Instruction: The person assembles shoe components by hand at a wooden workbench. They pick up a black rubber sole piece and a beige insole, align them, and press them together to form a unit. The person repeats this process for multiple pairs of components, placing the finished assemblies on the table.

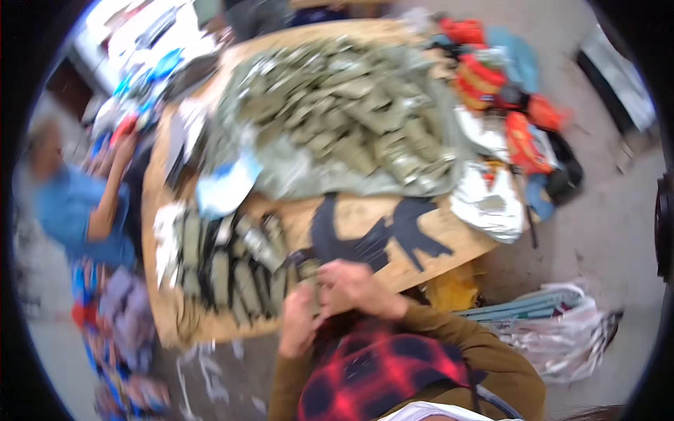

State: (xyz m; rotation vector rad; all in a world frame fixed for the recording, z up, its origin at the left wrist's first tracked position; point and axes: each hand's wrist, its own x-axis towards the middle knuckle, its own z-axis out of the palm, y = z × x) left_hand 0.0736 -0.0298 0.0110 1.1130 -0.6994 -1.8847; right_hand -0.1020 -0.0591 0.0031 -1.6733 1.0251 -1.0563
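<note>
My left hand [299, 320] and my right hand [355, 286] are close together over the table's near edge. Both are closed around a small olive-green piece, seemingly fabric [308, 269]; the fingers and blur hide much of it. Left of my hands lies a group of olive strips with black parts [220, 275], set side by side. Dark flat cut pieces [349, 237] rest on the bare wood just beyond my right hand. Farther back, a large heap of olive-green pieces [351, 105] covers a clear plastic sheet [291, 172].
The wooden table [460, 247] carries a pale blue-white sheet [228, 186]. Orange and silvery items [491, 203] crowd its right side. A person in blue [84, 210] works at the left. Clear plastic bundles [554, 333] lie on the floor at right.
</note>
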